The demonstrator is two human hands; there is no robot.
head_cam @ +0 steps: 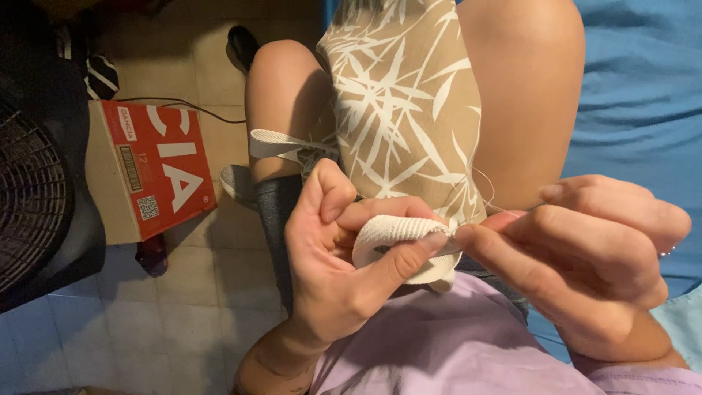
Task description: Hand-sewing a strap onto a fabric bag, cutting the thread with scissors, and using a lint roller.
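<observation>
My left hand [336,271] pinches a folded white woven strap [395,234] between thumb and fingers, low in the middle of the view. My right hand [585,249] meets it from the right, its thumb and forefinger closed on a thin needle [447,247] at the strap's edge. A fine pale thread [488,192] loops up from there. The strap's loose end [281,145] trails left across my knee. Beneath the hands lies tan cloth with a white leaf print [402,110], draped over my lap.
A red and brown cardboard box [150,172] stands on the tiled floor at left. A dark fan grille [29,197] sits at the far left. A black cable [183,106] runs across the floor. Blue bedding [636,95] fills the right side.
</observation>
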